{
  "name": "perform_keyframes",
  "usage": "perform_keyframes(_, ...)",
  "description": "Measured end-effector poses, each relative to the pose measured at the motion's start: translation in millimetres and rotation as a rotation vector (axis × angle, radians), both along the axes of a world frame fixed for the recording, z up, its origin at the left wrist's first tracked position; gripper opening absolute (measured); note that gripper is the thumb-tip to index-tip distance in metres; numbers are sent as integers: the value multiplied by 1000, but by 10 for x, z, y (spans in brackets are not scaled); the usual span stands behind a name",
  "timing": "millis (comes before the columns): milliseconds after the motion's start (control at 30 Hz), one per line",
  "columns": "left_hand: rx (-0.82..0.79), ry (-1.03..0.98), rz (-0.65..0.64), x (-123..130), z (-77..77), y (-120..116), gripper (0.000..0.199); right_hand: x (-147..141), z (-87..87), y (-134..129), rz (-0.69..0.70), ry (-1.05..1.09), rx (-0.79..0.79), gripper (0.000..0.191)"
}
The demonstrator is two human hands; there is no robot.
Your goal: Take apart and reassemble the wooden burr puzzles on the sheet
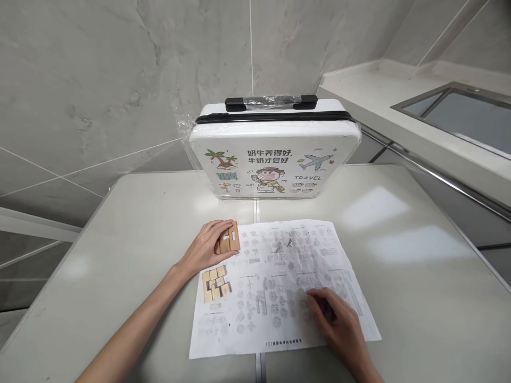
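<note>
Found slotted wooden pieces (235,244) grasped in left hand (204,247), partly covered; noted pale blocks (216,293) on near side of grip. Could not determine hold of right hand (339,320).

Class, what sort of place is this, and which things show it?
Probably a kitchen, though not certainly: a grey tiled wall, a pale counter and a metal-framed panel set into it suggest so.

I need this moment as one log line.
left hand: holding wooden pieces; right hand: over printed sheet; paler blocks: on sheet; suitcase: beyond sheet
</note>
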State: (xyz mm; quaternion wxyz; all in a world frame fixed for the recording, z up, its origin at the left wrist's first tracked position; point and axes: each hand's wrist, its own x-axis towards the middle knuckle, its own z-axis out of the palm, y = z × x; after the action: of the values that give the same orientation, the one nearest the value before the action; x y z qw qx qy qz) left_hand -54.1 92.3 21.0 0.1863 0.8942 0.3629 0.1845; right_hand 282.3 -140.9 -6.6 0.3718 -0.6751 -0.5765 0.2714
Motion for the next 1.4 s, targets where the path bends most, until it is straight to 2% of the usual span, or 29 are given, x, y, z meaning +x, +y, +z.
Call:
perform_keyframes(133,-5,20,-53,-19,18,-9,96,0,-1,-1,1,-3,-8,27)
perform_keyframes(233,-5,45,-44,-22,-1,-7,104,0,-1,4,0,-4,-3,27)
perform_keyframes(433,7,51,-14,11,-44,33,97,-4,5,4,2,1,4,29)
perform_keyframes(567,25,57,-49,49,-22,48,89,-11,20,3,1,10,10,25)
perform_keyframes(700,3,59,-29,50,0,69,87,-13,33,11,-7,9,17,23)
perform_keyframes(867,0,36,-10,32,115,53,91,-8,40,11,-1,10,17,22)
perform_keyframes(967,30,-5,-86,152,253,-100,94,-3,37,5,7,4,9,21)
perform_keyframes(1100,1,-99,-245,530,340,-484,103,3,72,0,24,-16,2,18)
perform_keyframes(1267,116,-138,-424,985,167,-894,101,17,217,16,154,-41,2,16)
perform_keyframes(1400,138,-75,-479,1115,14,-1038,91,30,296,21,211,-134,-2,32)
